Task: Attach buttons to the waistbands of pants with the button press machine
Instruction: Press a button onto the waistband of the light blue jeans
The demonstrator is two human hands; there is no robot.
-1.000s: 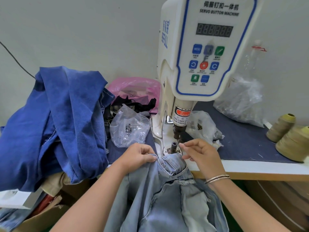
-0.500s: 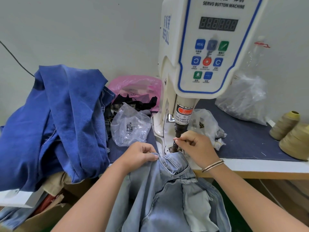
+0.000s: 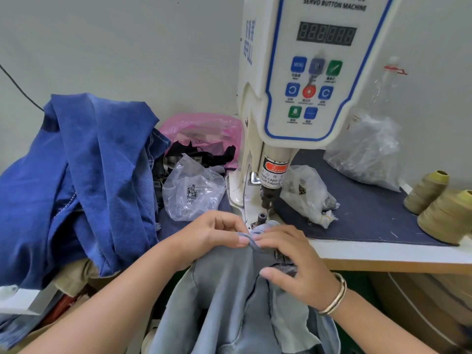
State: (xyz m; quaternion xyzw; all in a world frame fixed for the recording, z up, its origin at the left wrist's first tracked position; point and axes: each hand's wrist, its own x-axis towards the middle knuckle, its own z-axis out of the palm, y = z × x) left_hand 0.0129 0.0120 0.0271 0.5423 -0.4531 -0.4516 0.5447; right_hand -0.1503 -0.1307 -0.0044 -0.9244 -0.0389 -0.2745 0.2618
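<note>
Two hands are working the waistband of a pair of light blue jeans (image 3: 229, 297) up to the servo button machine (image 3: 306, 80), and I judge this to be the positioning step: the cloth is being lined up on the lower die, with the press not yet fired. The left hand (image 3: 212, 233) pinches the folded waistband edge (image 3: 251, 241), its fingers (image 3: 229, 223) curled and the thumb lying flat along the fold. The right hand (image 3: 293, 259) rests on the denim just beside it, fingers curled down over the cloth and thumb pressed on a dark seam lower down; whether it truly grips or only presses I cannot tell.

The waistband edge sits at the near edge of the desk (image 3: 383, 251), between the two sets of fingertips and just in front of the small dark post of the lower die (image 3: 261, 217). The tip of the cloth touches or nearly touches the post's base; I cannot tell which. The upper plunger (image 3: 267, 198) hangs directly above the post, under a warning label about fingers.

The next move, as I read it, calls for sliding the marked spot of the band over the post, flattening it, then drawing the fingertips clear of the plunger before pressing. A clear bag of metal button parts (image 3: 192, 190) lies on the desk to the left of the machine base.
</note>
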